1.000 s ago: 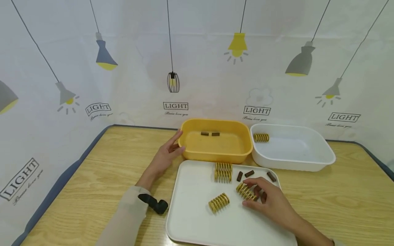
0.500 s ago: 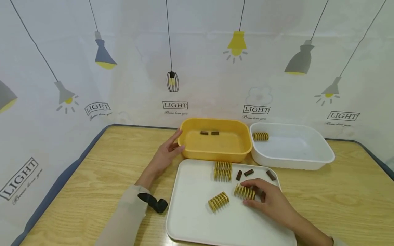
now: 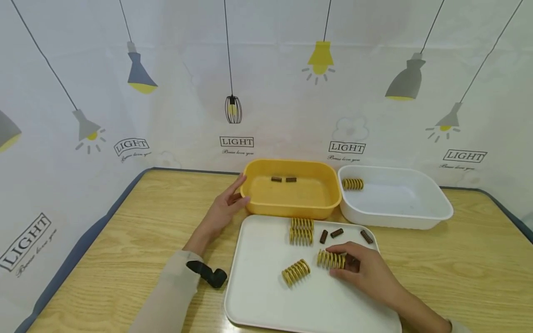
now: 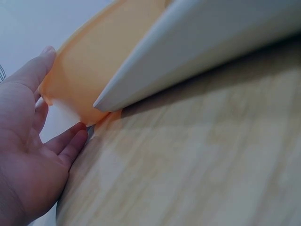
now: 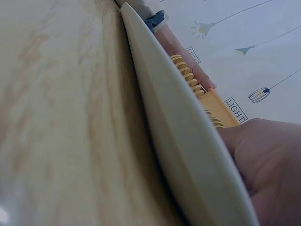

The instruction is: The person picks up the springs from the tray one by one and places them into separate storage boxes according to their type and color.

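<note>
Wooden table (image 3: 125, 240) carries a flat white tray (image 3: 266, 296) at near centre; a yellow bin (image 3: 291, 206) and a white bin (image 3: 399, 219) sit at its far edge. Left hand (image 3: 222, 210) rests spread, fingers straight, against the yellow bin's left wall. Right hand (image 3: 366, 273) lies on the tray's right part, thumb and fingers pinching a yellow spring (image 3: 331, 259) that lies on the tray. Small brown springs (image 3: 336, 233) lie just beyond it.
</note>
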Demonstrator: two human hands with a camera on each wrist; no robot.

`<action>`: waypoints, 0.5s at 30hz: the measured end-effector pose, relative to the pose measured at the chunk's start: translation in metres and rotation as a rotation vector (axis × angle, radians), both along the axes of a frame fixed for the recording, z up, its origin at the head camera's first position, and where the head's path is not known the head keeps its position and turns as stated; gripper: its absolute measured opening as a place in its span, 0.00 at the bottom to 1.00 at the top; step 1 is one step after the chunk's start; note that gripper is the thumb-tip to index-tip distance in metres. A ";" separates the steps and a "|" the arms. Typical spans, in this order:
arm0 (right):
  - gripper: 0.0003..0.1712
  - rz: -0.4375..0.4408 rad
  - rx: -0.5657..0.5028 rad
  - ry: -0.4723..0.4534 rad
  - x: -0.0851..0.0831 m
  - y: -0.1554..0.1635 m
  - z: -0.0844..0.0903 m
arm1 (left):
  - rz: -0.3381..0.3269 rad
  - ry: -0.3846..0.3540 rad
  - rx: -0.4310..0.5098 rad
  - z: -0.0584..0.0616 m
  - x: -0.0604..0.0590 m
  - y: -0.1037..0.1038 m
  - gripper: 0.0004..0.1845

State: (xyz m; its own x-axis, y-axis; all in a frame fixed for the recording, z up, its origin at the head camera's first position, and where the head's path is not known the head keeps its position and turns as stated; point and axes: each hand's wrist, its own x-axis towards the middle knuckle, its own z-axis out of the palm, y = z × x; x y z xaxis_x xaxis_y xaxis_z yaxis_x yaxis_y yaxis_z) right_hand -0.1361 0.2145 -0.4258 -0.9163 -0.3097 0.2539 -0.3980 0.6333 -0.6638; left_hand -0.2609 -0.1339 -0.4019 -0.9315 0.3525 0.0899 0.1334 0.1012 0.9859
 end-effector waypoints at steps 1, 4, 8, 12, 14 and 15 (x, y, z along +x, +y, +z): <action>0.21 -0.004 0.001 -0.008 0.000 0.000 0.000 | 0.000 -0.001 0.001 0.000 0.000 0.000 0.34; 0.20 -0.011 -0.004 -0.031 0.000 0.000 0.001 | 0.000 0.000 0.001 0.000 0.000 0.000 0.34; 0.20 -0.010 -0.015 -0.044 0.000 0.001 0.001 | -0.001 0.003 -0.006 0.000 0.000 0.001 0.34; 0.19 -0.003 -0.027 -0.050 0.000 0.001 0.002 | 0.003 0.006 -0.007 0.000 0.000 0.001 0.34; 0.19 0.008 -0.035 -0.050 -0.001 0.000 0.004 | 0.003 0.002 -0.001 -0.001 0.000 0.000 0.34; 0.20 0.014 -0.036 -0.049 -0.001 0.000 0.005 | 0.003 -0.001 0.004 -0.001 0.000 0.000 0.34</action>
State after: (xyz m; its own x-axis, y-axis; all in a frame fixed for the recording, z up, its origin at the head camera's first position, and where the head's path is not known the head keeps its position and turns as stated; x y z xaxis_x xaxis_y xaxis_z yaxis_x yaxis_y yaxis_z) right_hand -0.1369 0.2149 -0.4212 -0.9236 -0.3137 0.2203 -0.3730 0.6033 -0.7049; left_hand -0.2613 -0.1337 -0.4031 -0.9326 0.3495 0.0899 0.1318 0.0979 0.9864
